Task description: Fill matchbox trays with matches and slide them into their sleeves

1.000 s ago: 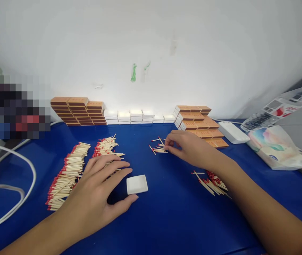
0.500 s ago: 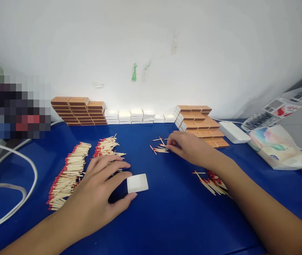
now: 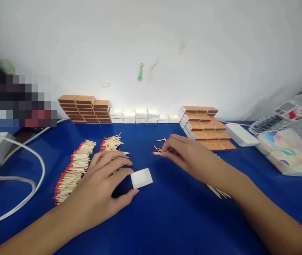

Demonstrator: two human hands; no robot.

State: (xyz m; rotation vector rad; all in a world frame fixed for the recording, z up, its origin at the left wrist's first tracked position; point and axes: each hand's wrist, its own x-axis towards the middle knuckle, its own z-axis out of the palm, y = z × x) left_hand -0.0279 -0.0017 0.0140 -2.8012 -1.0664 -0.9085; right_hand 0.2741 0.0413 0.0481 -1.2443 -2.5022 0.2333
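The left hand (image 3: 105, 184) is resting on the blue bench (image 3: 172, 219), with its thumb and forefinger lightly gripping the left end of a small white tray (image 3: 142, 177) that is lying flat there. The right hand (image 3: 190, 156) is pinching a few matches (image 3: 156, 153) in its fingertips, low over the bench just behind the tray. A long match heap (image 3: 73, 170) is lying left of the hands, and stacked orange matchboxes (image 3: 204, 124) are sitting behind.
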